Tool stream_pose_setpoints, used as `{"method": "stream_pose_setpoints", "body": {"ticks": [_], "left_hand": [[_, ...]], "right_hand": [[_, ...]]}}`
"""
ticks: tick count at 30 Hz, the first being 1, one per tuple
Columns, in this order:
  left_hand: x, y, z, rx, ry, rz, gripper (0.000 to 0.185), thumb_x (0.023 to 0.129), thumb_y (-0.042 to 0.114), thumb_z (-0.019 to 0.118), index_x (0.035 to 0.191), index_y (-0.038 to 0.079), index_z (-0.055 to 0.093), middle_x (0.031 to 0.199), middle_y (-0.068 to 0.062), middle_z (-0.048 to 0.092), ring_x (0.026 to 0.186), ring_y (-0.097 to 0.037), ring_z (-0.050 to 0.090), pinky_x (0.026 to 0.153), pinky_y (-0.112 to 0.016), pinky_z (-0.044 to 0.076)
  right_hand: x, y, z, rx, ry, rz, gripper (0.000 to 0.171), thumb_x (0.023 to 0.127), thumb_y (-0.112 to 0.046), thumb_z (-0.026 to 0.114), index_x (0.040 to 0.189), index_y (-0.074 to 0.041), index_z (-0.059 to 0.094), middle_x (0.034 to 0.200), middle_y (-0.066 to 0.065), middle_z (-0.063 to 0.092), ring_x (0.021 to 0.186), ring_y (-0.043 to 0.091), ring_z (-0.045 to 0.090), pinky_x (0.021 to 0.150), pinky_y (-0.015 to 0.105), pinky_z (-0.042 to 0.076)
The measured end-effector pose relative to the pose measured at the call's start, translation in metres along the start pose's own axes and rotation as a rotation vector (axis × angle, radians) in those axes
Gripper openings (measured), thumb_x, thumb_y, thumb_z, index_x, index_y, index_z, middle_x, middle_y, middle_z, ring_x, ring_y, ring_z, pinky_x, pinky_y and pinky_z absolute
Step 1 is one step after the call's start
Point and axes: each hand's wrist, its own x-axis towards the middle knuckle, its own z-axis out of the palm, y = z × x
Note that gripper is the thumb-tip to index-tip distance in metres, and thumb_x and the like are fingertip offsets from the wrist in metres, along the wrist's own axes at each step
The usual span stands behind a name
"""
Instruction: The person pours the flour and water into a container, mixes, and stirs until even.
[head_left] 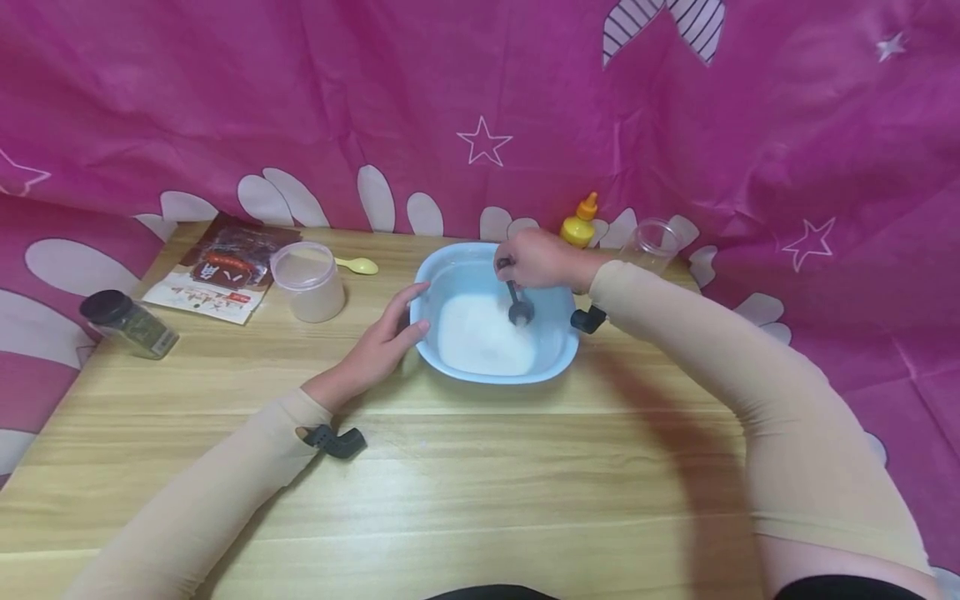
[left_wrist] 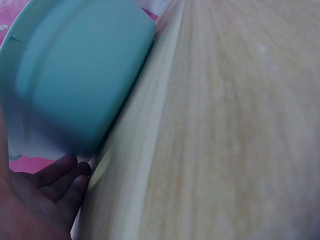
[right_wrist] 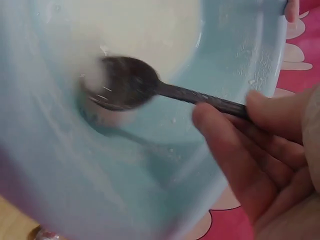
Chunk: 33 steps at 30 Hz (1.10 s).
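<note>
A pale blue plastic basin [head_left: 491, 377] holds a white liquid [head_left: 480, 333]. My left hand [head_left: 382, 337] holds the basin's left side, its thumb and forefinger at the rim; the left wrist view shows the other fingers [left_wrist: 60, 180] against the outer wall near the base. Reaching over the far right rim, my right hand [head_left: 543, 257] grips the handle of a dark spoon [right_wrist: 129, 82] between thumb and fingers. The spoon's bowl, wet and blurred at its tip, hangs inside the basin close over the liquid, with a little white stuff in it.
Left of the basin stand a clear plastic tub [head_left: 309, 287], a yellow spoon [head_left: 360, 266], a printed packet [head_left: 225, 271] and a black-lidded spice jar [head_left: 127, 323]. Behind the right arm are a yellow squeeze bottle [head_left: 578, 227] and a clear jar [head_left: 651, 243]. A pink curtain [head_left: 375, 100] hangs behind the wooden table [head_left: 450, 475].
</note>
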Motion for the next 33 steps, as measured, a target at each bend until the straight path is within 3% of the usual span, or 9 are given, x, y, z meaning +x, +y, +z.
{"method": "stream_pose_setpoints", "body": {"ticks": [5,8,14,19,22,25,30,33], "left_hand": [[-0.001,0.0,0.0,-0.002,0.003,-0.007,0.064,0.118,0.031,0.056,0.176,0.031,0.029,0.184,-0.007,0.023,0.165,-0.039,0.032,0.134,-0.058,0.028],[-0.001,-0.001,0.001,-0.006,0.003,-0.003,0.064,0.118,0.031,0.056,0.176,0.032,0.029,0.183,-0.009,0.025,0.164,-0.039,0.035,0.133,-0.058,0.03],[0.0,-0.003,0.002,-0.029,-0.001,0.021,0.064,0.118,0.026,0.056,0.176,0.028,0.029,0.177,-0.02,0.035,0.16,-0.039,0.041,0.129,-0.058,0.038],[0.0,-0.002,0.001,-0.029,0.001,0.03,0.064,0.118,0.026,0.056,0.176,0.028,0.029,0.18,-0.016,0.031,0.161,-0.038,0.039,0.129,-0.057,0.038],[0.0,-0.002,0.001,-0.019,-0.002,0.025,0.063,0.118,0.028,0.056,0.176,0.029,0.029,0.182,-0.012,0.027,0.163,-0.038,0.037,0.131,-0.058,0.035],[0.0,-0.001,0.001,-0.005,-0.003,0.02,0.064,0.118,0.029,0.056,0.176,0.029,0.029,0.183,-0.011,0.026,0.163,-0.039,0.035,0.132,-0.059,0.032],[0.0,0.0,0.001,0.011,-0.002,0.015,0.064,0.118,0.029,0.056,0.176,0.029,0.029,0.184,-0.009,0.024,0.164,-0.04,0.033,0.133,-0.06,0.029],[0.0,0.0,0.001,0.015,-0.001,0.01,0.064,0.118,0.03,0.056,0.176,0.03,0.028,0.184,-0.008,0.022,0.165,-0.04,0.031,0.133,-0.059,0.028]], "right_hand": [[0.006,-0.004,0.006,0.021,0.175,-0.059,0.016,0.107,-0.014,0.076,0.116,-0.004,0.084,0.098,0.006,0.078,0.092,0.023,0.066,0.085,0.036,0.057],[0.008,-0.009,0.014,0.129,0.201,-0.052,0.017,0.107,-0.015,0.078,0.119,-0.005,0.084,0.101,0.002,0.081,0.092,0.017,0.073,0.089,0.032,0.062],[0.002,-0.023,0.026,0.439,0.064,-0.065,0.019,0.108,-0.017,0.077,0.12,-0.004,0.082,0.102,0.002,0.082,0.095,0.02,0.081,0.089,0.032,0.067],[-0.003,-0.023,0.029,0.514,-0.113,-0.055,0.018,0.108,-0.013,0.076,0.117,0.002,0.08,0.098,0.007,0.083,0.09,0.025,0.083,0.083,0.035,0.069],[-0.005,-0.017,0.027,0.454,-0.167,-0.019,0.016,0.108,-0.013,0.074,0.114,0.001,0.08,0.095,0.008,0.082,0.084,0.022,0.083,0.079,0.035,0.069],[-0.006,-0.009,0.022,0.326,-0.139,0.002,0.013,0.108,-0.013,0.072,0.109,-0.002,0.079,0.091,0.007,0.08,0.078,0.02,0.082,0.076,0.033,0.069],[-0.006,0.004,0.014,-0.003,0.036,-0.011,0.012,0.108,-0.016,0.071,0.105,-0.006,0.077,0.086,0.005,0.073,0.075,0.017,0.073,0.075,0.033,0.062],[-0.003,0.005,0.013,-0.102,0.143,-0.008,0.013,0.109,-0.017,0.071,0.11,-0.006,0.078,0.09,0.006,0.072,0.081,0.023,0.066,0.078,0.035,0.06]]}}
